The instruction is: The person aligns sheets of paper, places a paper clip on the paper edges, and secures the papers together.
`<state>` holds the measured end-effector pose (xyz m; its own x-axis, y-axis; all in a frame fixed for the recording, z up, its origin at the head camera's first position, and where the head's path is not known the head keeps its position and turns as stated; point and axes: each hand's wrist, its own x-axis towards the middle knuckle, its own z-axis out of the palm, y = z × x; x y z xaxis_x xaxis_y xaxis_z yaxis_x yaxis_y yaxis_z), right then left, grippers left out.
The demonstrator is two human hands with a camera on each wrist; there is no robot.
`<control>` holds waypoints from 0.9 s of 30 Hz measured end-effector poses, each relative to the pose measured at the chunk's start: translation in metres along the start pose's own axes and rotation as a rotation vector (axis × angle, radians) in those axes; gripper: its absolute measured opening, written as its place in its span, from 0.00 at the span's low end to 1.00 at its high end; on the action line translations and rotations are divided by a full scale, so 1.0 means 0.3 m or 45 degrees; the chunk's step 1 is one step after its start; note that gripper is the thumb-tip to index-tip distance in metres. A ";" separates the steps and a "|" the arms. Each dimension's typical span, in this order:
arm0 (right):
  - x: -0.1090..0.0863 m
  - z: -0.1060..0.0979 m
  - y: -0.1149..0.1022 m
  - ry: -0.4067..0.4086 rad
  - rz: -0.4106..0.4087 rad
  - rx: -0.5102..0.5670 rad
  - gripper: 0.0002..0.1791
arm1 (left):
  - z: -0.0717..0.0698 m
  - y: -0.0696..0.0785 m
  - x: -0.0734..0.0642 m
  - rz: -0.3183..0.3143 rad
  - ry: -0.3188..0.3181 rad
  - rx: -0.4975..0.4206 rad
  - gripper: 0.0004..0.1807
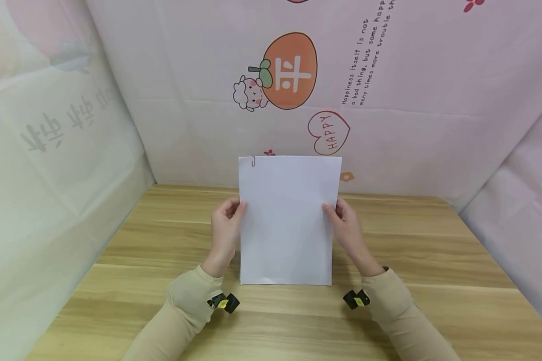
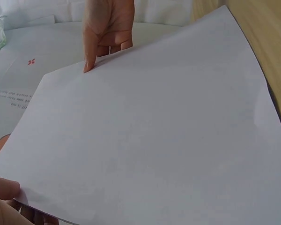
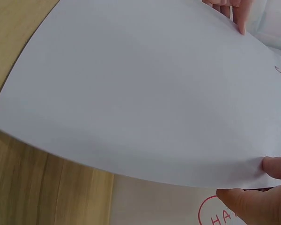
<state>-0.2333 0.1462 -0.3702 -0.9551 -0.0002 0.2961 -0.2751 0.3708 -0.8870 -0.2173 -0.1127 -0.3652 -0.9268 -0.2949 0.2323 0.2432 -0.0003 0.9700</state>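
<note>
White paper (image 1: 286, 225), blank on the side facing me, is held up between both hands above the table. A red paper clip (image 1: 253, 161) sits on its top edge near the left corner. At the left edge, my left hand (image 1: 226, 228) pinches the paper with the thumb in front and fingers behind. On the opposite edge my right hand (image 1: 349, 228) pinches it the same way. The right wrist view shows the paper (image 3: 131, 93) bowing slightly, with the right thumb (image 3: 276, 167) on its face. Whether it is one sheet or several, I cannot tell.
Beneath the paper lies a wood-grain table (image 1: 162, 271). A printed cloth (image 1: 415, 140) with cartoon figures and lettering hangs behind the table's far edge. Pale cloth also hangs on the left (image 1: 58, 175) and right sides. Small black cameras (image 1: 226, 302) are worn on both wrists.
</note>
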 end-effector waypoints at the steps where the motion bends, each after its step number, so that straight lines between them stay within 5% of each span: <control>1: 0.002 -0.001 0.002 0.001 0.005 -0.002 0.22 | -0.001 -0.005 0.000 -0.007 -0.004 0.018 0.09; 14: 0.020 -0.021 0.026 -0.018 0.103 -0.088 0.24 | -0.015 -0.057 0.032 0.032 -0.161 0.282 0.09; 27: 0.069 -0.045 0.085 -0.143 0.210 -0.220 0.26 | 0.022 -0.109 0.088 -0.111 -0.198 0.294 0.09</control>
<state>-0.2585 0.1682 -0.3818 -0.9944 -0.0257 0.1026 -0.1007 0.5275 -0.8435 -0.2517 -0.1140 -0.3904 -0.9785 -0.1530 0.1383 0.1057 0.2036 0.9733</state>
